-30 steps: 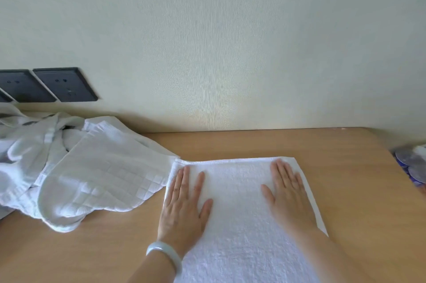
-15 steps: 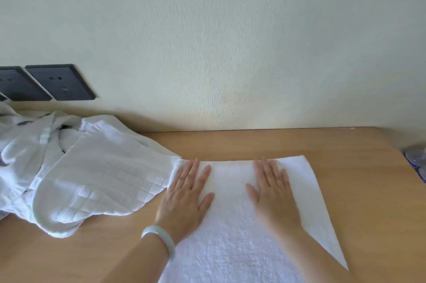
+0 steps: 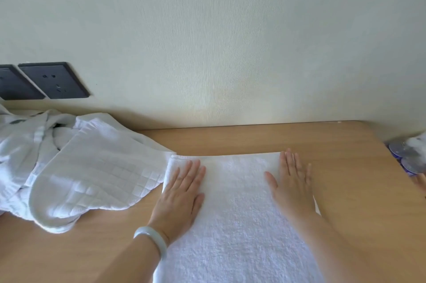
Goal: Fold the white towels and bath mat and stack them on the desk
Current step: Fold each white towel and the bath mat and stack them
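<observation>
A white terry towel (image 3: pixel 232 209) lies flat on the wooden desk (image 3: pixel 359 190), its far edge folded and running parallel to the wall. My left hand (image 3: pixel 182 192) presses flat on the towel's left side, fingers straight, with a pale bangle on the wrist. My right hand (image 3: pixel 292 186) lies flat on the towel's right edge, fingers straight and together. To the left a white waffle-pattern bath mat (image 3: pixel 96 181) lies crumpled on the desk, overlapping a heap of other white towels (image 3: pixel 20 144).
The desk backs onto a pale wall. Two dark socket plates (image 3: pixel 46 81) sit on the wall at the left. Beyond the desk's right edge are several small shiny purple-white packets (image 3: pixel 408 156). Bare desk shows behind and to the right of the towel.
Both hands slid outward over the towel from the middle; my right hand now rests at the towel's right edge. The towel's right side looks narrower and straighter than before.
</observation>
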A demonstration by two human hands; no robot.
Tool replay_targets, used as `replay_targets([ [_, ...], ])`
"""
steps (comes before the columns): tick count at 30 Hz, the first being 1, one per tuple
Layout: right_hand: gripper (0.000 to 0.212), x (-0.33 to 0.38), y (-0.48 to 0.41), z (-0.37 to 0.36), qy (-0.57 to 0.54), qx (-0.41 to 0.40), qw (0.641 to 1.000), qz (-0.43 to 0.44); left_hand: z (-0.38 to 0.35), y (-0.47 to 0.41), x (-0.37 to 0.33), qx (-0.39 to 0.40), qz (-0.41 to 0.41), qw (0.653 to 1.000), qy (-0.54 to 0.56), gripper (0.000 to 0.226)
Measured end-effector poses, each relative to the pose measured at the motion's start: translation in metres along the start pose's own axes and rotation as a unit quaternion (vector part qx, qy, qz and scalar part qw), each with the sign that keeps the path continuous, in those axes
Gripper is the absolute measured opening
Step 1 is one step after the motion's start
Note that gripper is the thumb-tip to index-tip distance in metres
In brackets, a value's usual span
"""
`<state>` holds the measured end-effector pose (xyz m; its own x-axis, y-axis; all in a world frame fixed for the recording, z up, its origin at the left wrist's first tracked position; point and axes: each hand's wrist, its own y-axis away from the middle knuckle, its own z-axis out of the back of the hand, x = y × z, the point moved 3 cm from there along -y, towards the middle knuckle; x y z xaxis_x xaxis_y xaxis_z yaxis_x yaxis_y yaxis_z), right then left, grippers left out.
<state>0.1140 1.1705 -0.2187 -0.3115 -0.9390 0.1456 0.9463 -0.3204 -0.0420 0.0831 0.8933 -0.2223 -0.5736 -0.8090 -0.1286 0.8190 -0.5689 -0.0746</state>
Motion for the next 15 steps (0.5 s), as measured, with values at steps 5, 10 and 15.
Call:
replay_targets([
  [5, 0.070, 0.051, 0.091, 0.007, -0.023, -0.052, 0.994, 0.089, 0.000, 0.029, -0.006, 0.029, -0.053, 0.998, -0.018, 0.055],
  [10, 0.073, 0.039, 0.163, -0.022, -0.031, 0.020, 0.999, 0.002, -0.005, 0.030, -0.005, 0.046, -0.019, 0.998, -0.047, 0.056],
  [15, 0.068, 0.024, 0.135, -0.010, -0.026, 0.044, 0.993, 0.103, -0.006, 0.044, -0.008, 0.043, 0.073, 0.996, -0.033, 0.057],
])
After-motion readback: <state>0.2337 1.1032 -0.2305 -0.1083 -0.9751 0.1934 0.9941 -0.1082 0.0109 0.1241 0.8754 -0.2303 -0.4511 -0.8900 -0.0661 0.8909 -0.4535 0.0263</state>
